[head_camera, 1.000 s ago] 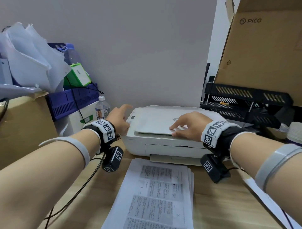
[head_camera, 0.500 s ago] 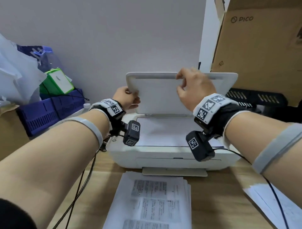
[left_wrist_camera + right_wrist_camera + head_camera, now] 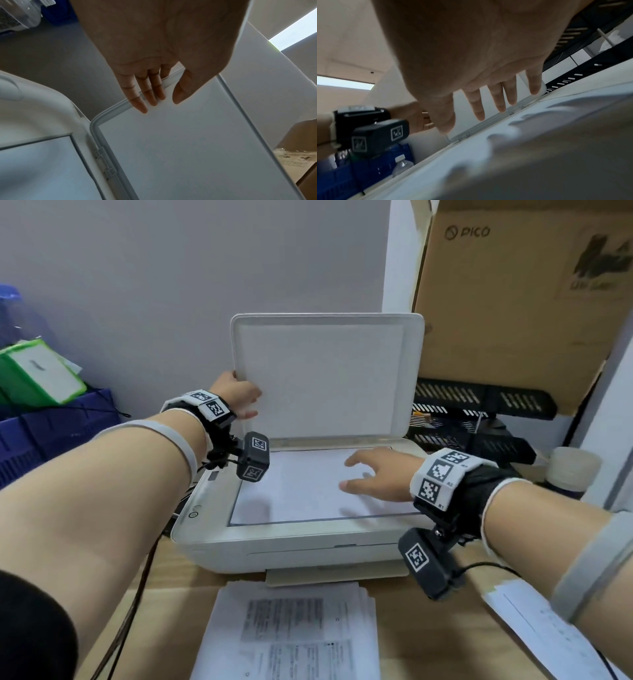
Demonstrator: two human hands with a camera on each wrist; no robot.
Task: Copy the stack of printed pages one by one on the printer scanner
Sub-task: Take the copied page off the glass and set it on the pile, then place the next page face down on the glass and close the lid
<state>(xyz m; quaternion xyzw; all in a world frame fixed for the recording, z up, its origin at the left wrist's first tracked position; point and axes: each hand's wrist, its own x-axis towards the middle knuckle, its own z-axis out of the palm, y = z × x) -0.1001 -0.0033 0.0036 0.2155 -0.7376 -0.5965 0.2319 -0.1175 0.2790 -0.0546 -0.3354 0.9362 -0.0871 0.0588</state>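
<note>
Starting at the left, a blue crate [image 3: 65,422] held a green box [image 3: 37,374] against the wall. Next came the left hand [image 3: 236,398], fingers [image 3: 145,94] straight along the left edge of the raised lid [image 3: 325,374], thumb on the inner face, propping it upright without any curled grip. Below the lid sat the printer [image 3: 274,546] on the desk, with a white sheet [image 3: 301,491] lying flat on its scanner bed. Over that sheet hovered the right hand [image 3: 376,479], fingers spread and relaxed, holding nothing; whether the tips touched the paper I could not tell. In front of the printer lay the stack [image 3: 291,635] of printed pages, edges slightly fanned. Right of the printer stood black trays [image 3: 479,405] under a cardboard box [image 3: 520,302], and a loose page [image 3: 534,621] lay on the desk.

The sheet looked light, limp and easily creased, probably clinging flat to the bed, so it would likely be best lifted by sliding a near corner or edge up and pinching there
</note>
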